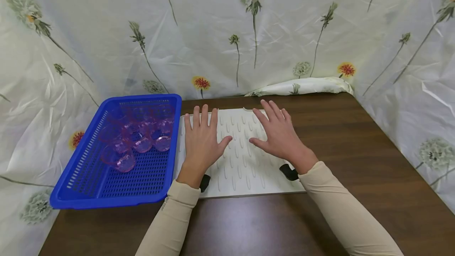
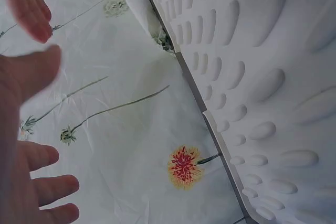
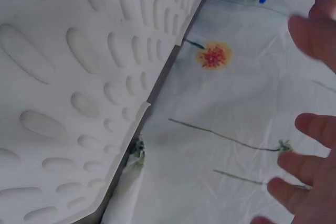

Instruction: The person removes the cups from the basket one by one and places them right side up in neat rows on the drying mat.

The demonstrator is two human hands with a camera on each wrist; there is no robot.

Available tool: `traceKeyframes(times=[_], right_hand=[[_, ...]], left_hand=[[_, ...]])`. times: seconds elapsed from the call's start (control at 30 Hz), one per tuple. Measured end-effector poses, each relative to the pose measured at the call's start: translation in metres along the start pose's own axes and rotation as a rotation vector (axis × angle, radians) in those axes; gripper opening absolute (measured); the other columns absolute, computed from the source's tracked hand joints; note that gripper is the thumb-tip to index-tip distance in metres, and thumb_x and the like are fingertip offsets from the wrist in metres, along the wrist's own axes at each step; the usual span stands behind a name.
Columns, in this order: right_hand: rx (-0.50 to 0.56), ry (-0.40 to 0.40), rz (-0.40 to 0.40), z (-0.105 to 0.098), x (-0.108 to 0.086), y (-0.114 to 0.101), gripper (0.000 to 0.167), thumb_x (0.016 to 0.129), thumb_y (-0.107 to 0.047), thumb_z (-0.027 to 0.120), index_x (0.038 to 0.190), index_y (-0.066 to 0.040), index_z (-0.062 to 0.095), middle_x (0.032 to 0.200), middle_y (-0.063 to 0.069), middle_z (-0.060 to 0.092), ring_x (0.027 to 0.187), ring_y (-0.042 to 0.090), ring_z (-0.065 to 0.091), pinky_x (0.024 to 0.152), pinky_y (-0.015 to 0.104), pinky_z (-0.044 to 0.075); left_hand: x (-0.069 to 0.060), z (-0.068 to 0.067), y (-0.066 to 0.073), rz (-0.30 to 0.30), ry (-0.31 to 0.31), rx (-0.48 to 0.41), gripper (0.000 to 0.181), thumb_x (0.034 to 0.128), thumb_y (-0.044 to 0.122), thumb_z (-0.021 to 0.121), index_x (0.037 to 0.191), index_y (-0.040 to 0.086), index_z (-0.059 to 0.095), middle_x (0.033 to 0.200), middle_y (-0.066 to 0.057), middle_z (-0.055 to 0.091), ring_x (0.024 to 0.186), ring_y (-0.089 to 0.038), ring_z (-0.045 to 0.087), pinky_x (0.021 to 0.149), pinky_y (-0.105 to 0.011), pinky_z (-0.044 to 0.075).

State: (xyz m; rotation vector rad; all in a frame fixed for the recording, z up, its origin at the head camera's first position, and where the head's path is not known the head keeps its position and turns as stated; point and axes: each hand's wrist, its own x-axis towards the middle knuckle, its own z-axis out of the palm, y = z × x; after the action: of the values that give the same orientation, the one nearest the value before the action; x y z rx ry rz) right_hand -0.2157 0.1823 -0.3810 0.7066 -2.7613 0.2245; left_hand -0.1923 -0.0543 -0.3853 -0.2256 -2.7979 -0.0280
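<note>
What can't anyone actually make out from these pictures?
Exact count of pink cups, head view: see-through, overlapping in the blue basket.
Part of the white board, head view: covered by the left hand.
Rest of the right hand, right wrist view: cut off by the right edge.
Full shape of the black object, head view: partly behind the left wrist.

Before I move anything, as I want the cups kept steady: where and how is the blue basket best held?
Grip the blue basket by its rim, left and right sides, likely from outside: the raised rim gives an edge to curl over. Keep it level, as the pink cups gather toward its far half. The right rim lies close to the white tray, so room may be tight.
</note>
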Motion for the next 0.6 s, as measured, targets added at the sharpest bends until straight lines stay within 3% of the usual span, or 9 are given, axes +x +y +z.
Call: traceKeyframes(times=[0.17, 0.3, 0.6], right_hand=[[0.119, 0.158, -0.093, -0.001, 0.003, 0.001, 0.052, 0.085, -0.027, 0.076, 0.129, -0.004, 0.061, 0.142, 0.018, 0.055, 0.137, 0.037, 0.046, 0.109, 0.06, 0.04], [0.194, 0.228, -0.142, -0.003, 0.003, 0.002, 0.039, 0.084, -0.019, 0.076, 0.118, -0.002, 0.067, 0.128, 0.017, 0.064, 0.125, 0.035, 0.057, 0.104, 0.054, 0.047], [0.178, 0.085, -0.097, -0.004, -0.005, 0.008, 0.05, 0.086, -0.021, 0.075, 0.13, -0.003, 0.06, 0.135, 0.018, 0.06, 0.127, 0.036, 0.055, 0.104, 0.054, 0.047]], left_hand=[[-0.004, 0.001, -0.002, 0.048, 0.12, -0.036, 0.077, 0.0877, 0.054, 0.067, 0.147, 0.011, 0.044, 0.15, -0.013, 0.047, 0.143, -0.033, 0.038, 0.118, -0.054, 0.032], [-0.009, 0.003, -0.003, 0.077, 0.172, -0.118, 0.067, 0.0871, 0.048, 0.071, 0.139, 0.009, 0.054, 0.143, -0.011, 0.056, 0.139, -0.032, 0.044, 0.115, -0.053, 0.036], [-0.012, 0.001, -0.002, 0.058, 0.105, -0.232, 0.067, 0.0878, 0.045, 0.071, 0.141, 0.009, 0.052, 0.145, -0.012, 0.054, 0.144, -0.033, 0.039, 0.118, -0.058, 0.03]])
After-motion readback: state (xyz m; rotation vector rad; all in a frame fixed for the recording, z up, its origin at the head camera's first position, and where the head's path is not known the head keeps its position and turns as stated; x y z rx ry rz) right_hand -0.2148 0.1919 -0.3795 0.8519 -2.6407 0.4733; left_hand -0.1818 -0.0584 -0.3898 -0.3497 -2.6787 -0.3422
